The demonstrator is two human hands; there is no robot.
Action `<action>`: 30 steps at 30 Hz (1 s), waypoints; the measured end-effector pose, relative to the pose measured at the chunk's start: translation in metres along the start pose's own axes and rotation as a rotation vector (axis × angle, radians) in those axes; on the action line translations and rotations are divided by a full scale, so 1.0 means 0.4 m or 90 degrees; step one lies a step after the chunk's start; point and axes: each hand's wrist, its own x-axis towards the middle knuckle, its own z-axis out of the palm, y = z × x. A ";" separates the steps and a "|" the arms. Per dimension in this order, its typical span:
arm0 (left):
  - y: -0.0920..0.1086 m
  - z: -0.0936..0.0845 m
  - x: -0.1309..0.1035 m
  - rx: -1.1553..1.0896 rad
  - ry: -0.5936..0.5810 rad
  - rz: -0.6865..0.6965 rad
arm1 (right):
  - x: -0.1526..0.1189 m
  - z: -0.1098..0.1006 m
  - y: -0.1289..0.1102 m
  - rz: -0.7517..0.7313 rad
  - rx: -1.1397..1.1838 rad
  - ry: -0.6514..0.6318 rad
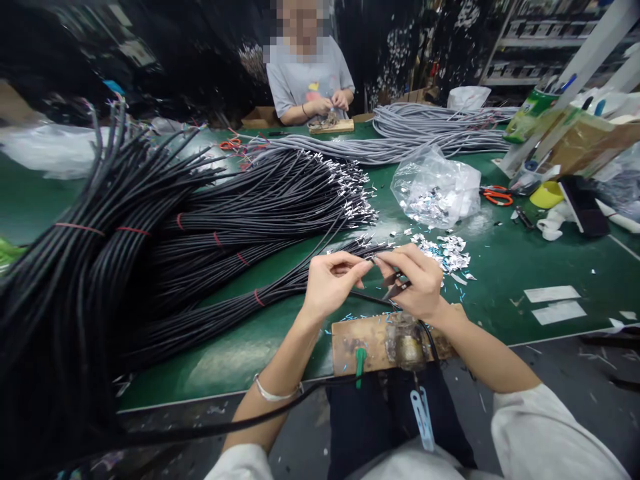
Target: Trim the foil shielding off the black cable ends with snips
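My left hand [334,283] pinches the end of a black cable, its thumb and forefinger closed near my right hand. My right hand [415,280] has its fingers closed around a dark tool [397,287], and its fingertips also meet at the cable end. Just below my hands is a wooden board [355,337] with a metal fixture [411,343] and a green clip [361,363]. Bundles of black cables [280,207] with white stripped ends lie to the left, tied with red bands.
White and blue scraps [450,253] lie beside a clear plastic bag [435,187]. Orange-handled scissors [497,195], a phone [584,207] and a yellow tape roll [546,195] are at the right. Grey cables [425,127] stretch across the back, near a seated person [310,80].
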 end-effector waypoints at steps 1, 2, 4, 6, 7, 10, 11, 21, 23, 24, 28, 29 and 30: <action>0.002 -0.001 0.001 -0.014 0.017 0.032 | 0.004 0.002 -0.003 0.060 0.074 -0.001; 0.004 -0.001 0.000 -0.012 0.031 0.078 | 0.009 0.004 -0.004 0.137 0.165 -0.015; 0.005 -0.004 -0.002 0.045 0.061 0.190 | 0.018 0.010 -0.002 0.309 0.353 -0.066; 0.004 -0.008 -0.006 0.152 0.100 0.309 | 0.023 0.015 0.004 0.435 0.474 -0.107; 0.003 -0.010 -0.008 0.205 0.124 0.366 | 0.024 0.016 0.005 0.462 0.494 -0.120; 0.003 -0.014 -0.013 0.314 0.172 0.494 | 0.023 0.011 -0.001 0.429 0.468 -0.156; 0.004 -0.015 -0.013 0.333 0.177 0.519 | 0.022 0.007 -0.007 0.399 0.448 -0.172; 0.026 -0.015 -0.025 0.278 0.279 0.437 | 0.017 -0.010 -0.017 0.224 0.234 -0.092; 0.026 -0.016 -0.026 0.270 0.287 0.445 | 0.018 -0.010 -0.018 0.202 0.211 -0.112; 0.026 -0.016 -0.025 0.265 0.287 0.452 | 0.019 -0.010 -0.020 0.195 0.210 -0.122; 0.022 -0.014 -0.024 0.260 0.279 0.482 | 0.023 -0.009 -0.025 0.184 0.240 -0.127; 0.022 -0.013 -0.024 0.264 0.276 0.487 | 0.024 -0.009 -0.025 0.184 0.244 -0.125; 0.021 -0.013 -0.023 0.270 0.274 0.490 | 0.024 -0.009 -0.025 0.185 0.247 -0.122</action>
